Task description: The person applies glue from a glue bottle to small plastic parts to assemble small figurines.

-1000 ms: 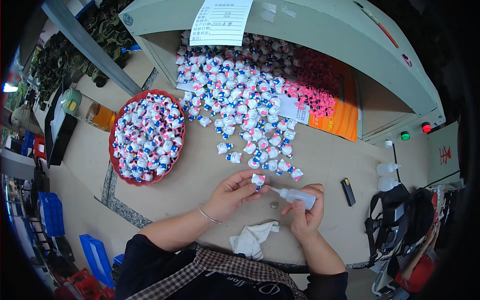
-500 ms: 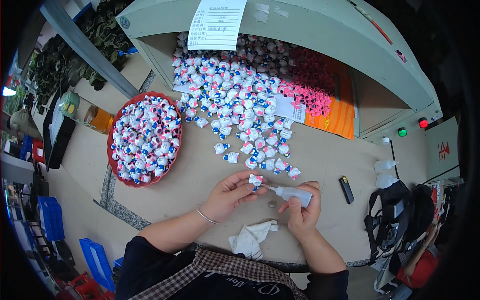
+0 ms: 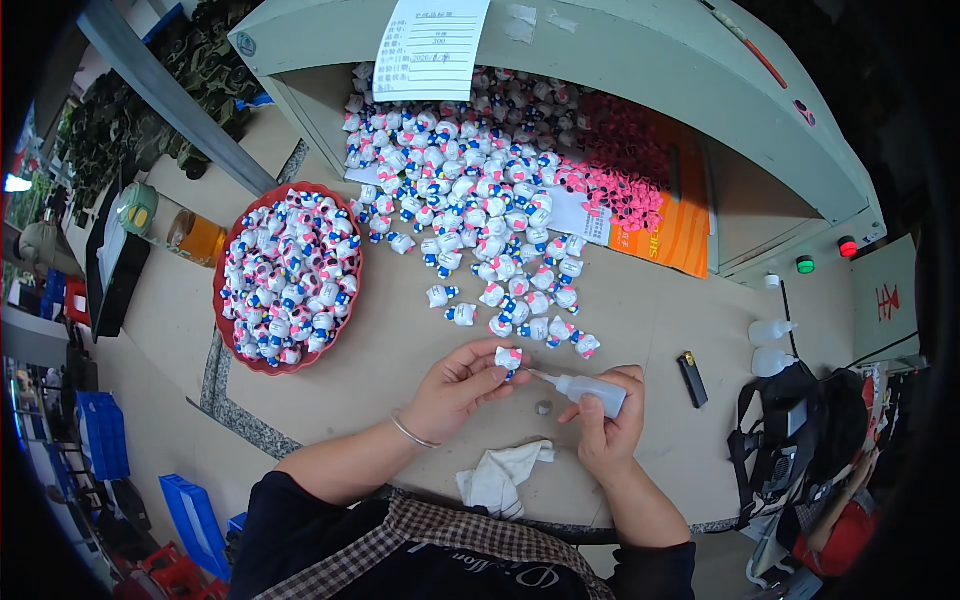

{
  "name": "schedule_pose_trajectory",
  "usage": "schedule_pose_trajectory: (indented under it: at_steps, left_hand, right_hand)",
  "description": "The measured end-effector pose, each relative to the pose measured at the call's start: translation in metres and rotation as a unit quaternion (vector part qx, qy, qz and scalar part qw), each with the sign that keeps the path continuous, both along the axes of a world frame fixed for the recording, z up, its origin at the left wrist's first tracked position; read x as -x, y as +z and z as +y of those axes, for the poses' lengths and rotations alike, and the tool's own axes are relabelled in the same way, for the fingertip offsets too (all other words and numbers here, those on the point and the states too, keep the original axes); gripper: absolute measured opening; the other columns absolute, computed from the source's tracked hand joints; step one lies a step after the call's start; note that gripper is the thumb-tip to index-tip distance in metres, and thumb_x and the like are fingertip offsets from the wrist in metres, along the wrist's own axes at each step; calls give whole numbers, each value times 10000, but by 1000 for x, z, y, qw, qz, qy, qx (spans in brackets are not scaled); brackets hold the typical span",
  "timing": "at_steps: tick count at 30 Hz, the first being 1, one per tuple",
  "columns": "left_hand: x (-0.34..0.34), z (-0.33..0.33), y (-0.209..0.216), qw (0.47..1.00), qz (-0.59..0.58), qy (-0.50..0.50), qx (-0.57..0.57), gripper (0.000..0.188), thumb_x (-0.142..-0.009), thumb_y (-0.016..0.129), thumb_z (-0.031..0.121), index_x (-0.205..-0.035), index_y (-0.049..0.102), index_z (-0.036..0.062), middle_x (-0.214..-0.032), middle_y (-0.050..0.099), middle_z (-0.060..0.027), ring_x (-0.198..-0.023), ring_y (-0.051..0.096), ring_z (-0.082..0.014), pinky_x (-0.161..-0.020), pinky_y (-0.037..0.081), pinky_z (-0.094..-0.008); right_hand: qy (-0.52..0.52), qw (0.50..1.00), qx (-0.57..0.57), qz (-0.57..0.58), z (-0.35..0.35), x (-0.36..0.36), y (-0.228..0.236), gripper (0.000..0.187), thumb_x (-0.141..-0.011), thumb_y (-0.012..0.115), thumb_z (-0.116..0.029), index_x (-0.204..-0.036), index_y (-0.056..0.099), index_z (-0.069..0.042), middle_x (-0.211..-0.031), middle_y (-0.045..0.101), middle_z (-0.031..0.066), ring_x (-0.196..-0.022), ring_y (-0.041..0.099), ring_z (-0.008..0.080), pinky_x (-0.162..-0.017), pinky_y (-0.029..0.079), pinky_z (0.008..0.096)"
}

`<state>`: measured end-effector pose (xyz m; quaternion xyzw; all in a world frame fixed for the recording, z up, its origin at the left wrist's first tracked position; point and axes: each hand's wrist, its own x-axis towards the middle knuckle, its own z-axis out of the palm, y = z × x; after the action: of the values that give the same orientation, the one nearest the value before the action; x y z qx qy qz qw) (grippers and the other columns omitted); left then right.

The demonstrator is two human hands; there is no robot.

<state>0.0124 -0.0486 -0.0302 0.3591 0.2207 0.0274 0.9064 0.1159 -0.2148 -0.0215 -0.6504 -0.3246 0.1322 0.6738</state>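
Note:
Between thumb and fingers, my left hand (image 3: 462, 385) pinches a small white cat figurine (image 3: 509, 360) with pink and blue parts. My right hand (image 3: 612, 425) is wrapped round a translucent squeeze bottle (image 3: 592, 393) with a thin nozzle. The nozzle tip points left at the figurine and lies very close to it; whether they touch I cannot tell. Beyond my hands, many similar figurines (image 3: 490, 210) spread over the table and back into a grey-green cabinet. Small pink pieces (image 3: 632, 203) lie heaped to their right.
At left stands a red bowl (image 3: 229, 330) piled with figurines. A white cloth (image 3: 500, 478) lies near the table's front edge. Rightward are a black lighter-like object (image 3: 692, 380), two white bottles (image 3: 771, 345) and a black bag (image 3: 830, 420). The cabinet (image 3: 600, 45) overhangs the far side.
The squeeze bottle's nozzle has drawn slightly to the right, away from the figurine. Both hands keep their hold, and the rest looks the same.

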Motion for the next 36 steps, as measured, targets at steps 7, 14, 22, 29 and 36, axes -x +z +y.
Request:
schedule_pose_trajectory:
  at_steps: [7, 14, 22, 29, 36]
  left_hand:
    - [0, -1, -2, 999, -5, -16, -37, 325, -864, 468, 46, -1186, 449, 90, -1176, 503, -116, -1019, 542, -186, -807, 462, -227]
    - [1, -2, -4, 998, -6, -28, -64, 324, -869, 471, 67, -1191, 444, 91, -1152, 519, -88, -1002, 548, -167, -794, 459, -228]
    - [1, -4, -2, 997, -6, -35, -72, 339, -868, 475, 67, -1205, 432, 78, -1125, 532, -65, -980, 559, -169, -788, 461, -234]
    - [2, -5, -7, 996, -15, -14, -85, 351, -856, 494, 46, -1202, 439, 72, -1078, 553, -66, -970, 564, -176, -778, 466, -240]
    - [2, -5, -9, 996, -14, 3, -93, 360, -847, 506, 40, -1200, 446, 78, -1060, 560, -64, -962, 567, -180, -774, 466, -242]
  right_hand:
    - [13, 1000, -10, 17, 3, 2, 2, 197, -843, 479, -66, -968, 371, 42, -919, 353, 118, -643, 539, 149, -490, 506, 239]
    - [2, 1000, -25, 16, 3, 5, 0, 202, -849, 471, -73, -976, 365, 42, -934, 352, 117, -624, 547, 154, -493, 495, 235]
    - [5, 1000, -16, 17, 4, 6, -4, 203, -850, 467, -88, -983, 366, 28, -939, 344, 104, -695, 514, 146, -496, 512, 242]
    - [18, 1000, -2, -12, 5, 6, -2, 194, -836, 481, -54, -968, 375, 40, -920, 362, 128, -617, 548, 150, -490, 492, 234]
    - [9, 999, 5, -37, 0, 4, -2, 199, -835, 483, -54, -964, 371, 49, -919, 361, 130, -618, 543, 150, -487, 494, 233]
